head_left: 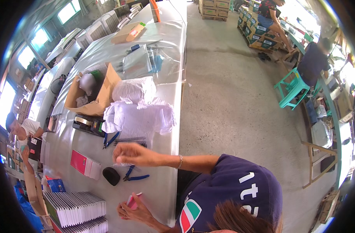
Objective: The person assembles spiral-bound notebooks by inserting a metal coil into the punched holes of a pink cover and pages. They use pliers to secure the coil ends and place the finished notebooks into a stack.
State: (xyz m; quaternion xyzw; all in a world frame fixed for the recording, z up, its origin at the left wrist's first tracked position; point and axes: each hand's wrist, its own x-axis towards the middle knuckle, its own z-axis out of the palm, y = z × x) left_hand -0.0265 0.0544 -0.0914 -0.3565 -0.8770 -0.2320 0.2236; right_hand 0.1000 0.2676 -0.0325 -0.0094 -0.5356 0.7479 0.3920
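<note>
My left hand [134, 209] is at the near part of the table, its fingers closed around a small pink notebook [134, 201]. Farther up, my right hand [133, 154] hovers with curled fingers; whatever lies inside them cannot be made out. Just beyond it lie black spiral binding coils [130, 140]. Blue-handled pliers [135, 177] rest between my two hands, beside a black rounded object [111, 176]. A stack of small pink-covered notebooks [83, 163] lies to the left. Another blue-handled tool [111, 139] sits beside the coils.
Spiral-bound notebooks [76, 209] are piled at the lower left. Beyond the coils stand a tape dispenser [86, 124], white plastic bags [140, 112] and an open cardboard box [98, 93]. A co-worker [28, 130] is across the table; others sit at the right beyond the floor.
</note>
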